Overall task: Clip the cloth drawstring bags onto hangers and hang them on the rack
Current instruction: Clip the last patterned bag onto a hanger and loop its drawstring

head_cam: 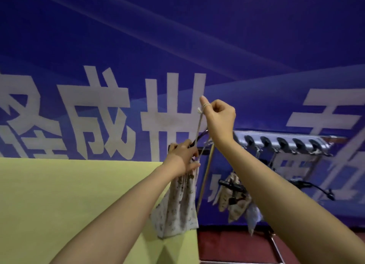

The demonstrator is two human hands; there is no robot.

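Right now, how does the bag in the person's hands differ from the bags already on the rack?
The held bag is gripped at its top by the left hand, its drawstring pulled up by the right hand; the hung bags dangle from a black hanger under the rack, untouched. The held bag looks larger, being nearer. Both are pale patterned cloth.

Just the one head cam here, wide-angle, tilted forward and a bit upward at the blue banner wall (256, 46). Both forearms reach in close from the bottom edge, and the rack (280, 143) sits farther back on the right.
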